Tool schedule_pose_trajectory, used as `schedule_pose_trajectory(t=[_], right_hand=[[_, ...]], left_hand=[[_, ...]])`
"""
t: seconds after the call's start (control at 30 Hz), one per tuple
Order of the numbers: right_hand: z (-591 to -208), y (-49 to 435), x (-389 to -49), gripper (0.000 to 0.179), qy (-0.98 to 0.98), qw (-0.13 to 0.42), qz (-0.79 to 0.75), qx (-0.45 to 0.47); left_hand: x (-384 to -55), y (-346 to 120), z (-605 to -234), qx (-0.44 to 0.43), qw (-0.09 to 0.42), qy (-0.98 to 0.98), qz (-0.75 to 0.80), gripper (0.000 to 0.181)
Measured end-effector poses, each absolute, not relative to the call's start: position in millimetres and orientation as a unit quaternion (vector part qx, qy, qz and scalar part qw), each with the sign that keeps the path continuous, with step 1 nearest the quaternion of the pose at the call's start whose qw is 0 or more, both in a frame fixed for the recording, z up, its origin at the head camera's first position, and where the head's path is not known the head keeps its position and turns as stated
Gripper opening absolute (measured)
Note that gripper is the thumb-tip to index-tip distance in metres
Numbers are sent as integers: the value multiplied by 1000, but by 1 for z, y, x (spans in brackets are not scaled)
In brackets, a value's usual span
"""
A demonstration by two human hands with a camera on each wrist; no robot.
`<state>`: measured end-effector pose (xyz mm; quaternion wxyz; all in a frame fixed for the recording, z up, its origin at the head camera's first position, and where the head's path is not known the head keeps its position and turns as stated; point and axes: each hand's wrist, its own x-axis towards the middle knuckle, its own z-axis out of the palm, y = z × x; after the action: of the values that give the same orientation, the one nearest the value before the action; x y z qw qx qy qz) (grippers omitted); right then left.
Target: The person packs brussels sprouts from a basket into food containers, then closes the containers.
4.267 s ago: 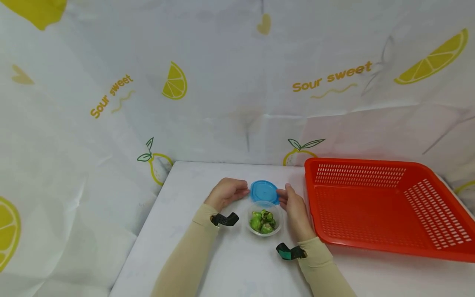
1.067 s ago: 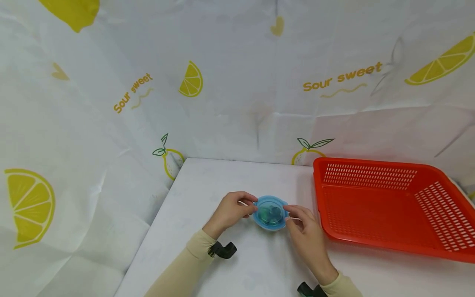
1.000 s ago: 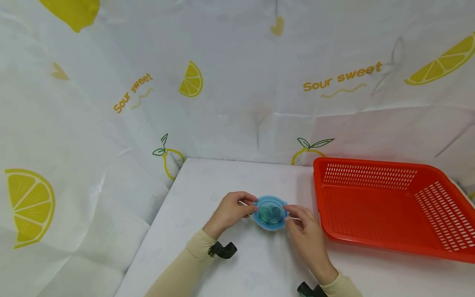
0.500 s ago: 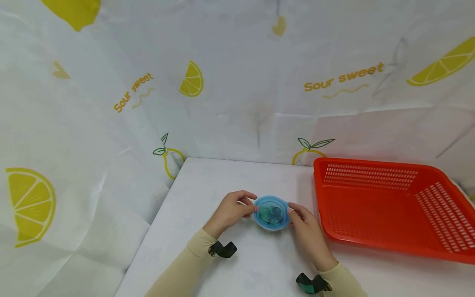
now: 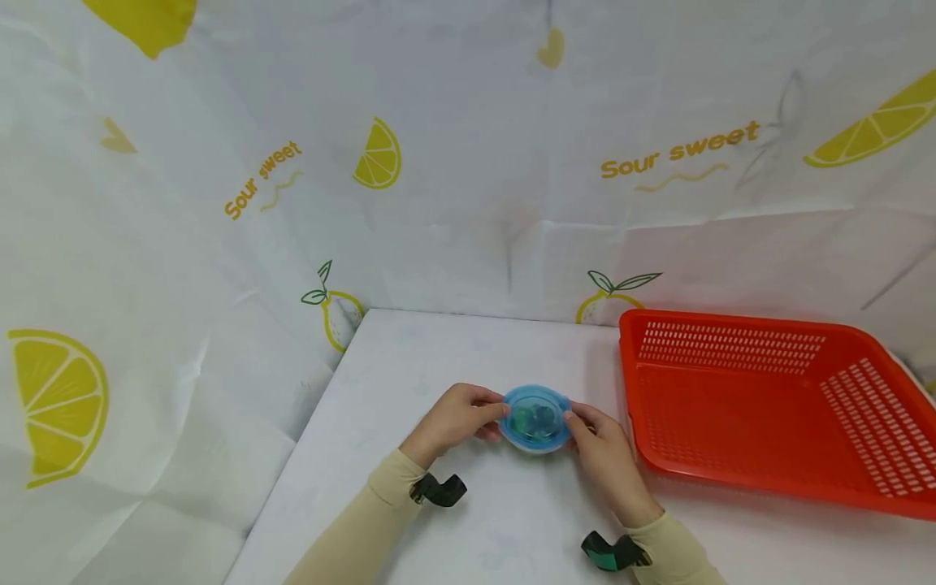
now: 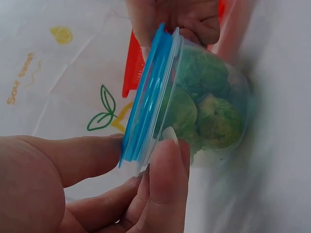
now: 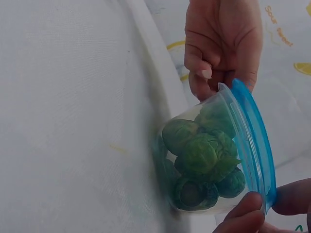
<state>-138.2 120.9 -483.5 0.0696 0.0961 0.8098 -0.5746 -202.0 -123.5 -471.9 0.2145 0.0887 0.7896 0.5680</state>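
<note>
A small clear plastic container (image 7: 170, 194) stands on the table with several Brussels sprouts (image 7: 197, 155) inside. Its round blue lid (image 5: 537, 445) lies over the top, and the sprouts show through it. From the left, my left hand (image 5: 457, 418) pinches the edge, thumb on the lid and fingers below the rim, as the left wrist view shows. On the opposite side my right hand (image 5: 607, 459) holds the rim in the same way, its thumb on top and its fingers partly hidden under the edge. In the right wrist view the blue lid sits along the container's rim.
To the right of my right hand is a large red plastic basket (image 5: 724, 414) with slotted walls. The white table (image 5: 424, 349) ends at the back against a white sheet (image 5: 468, 162) printed with lemons. A black wrist camera (image 5: 439, 491) sits on each forearm.
Earlier the blue lid lay behind the uncovered container; now it covers it. Over the last second my right fingers shifted from the lid's edge to under the rim, and my left fingers lowered.
</note>
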Motion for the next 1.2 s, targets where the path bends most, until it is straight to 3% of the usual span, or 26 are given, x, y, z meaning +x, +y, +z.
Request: schedule_pose_trajectory(t=[1.2], right_hand=[[-488, 121, -141, 48, 806, 67, -582, 86]], left_hand=[[-203, -119, -476, 88, 209, 774, 591, 34]])
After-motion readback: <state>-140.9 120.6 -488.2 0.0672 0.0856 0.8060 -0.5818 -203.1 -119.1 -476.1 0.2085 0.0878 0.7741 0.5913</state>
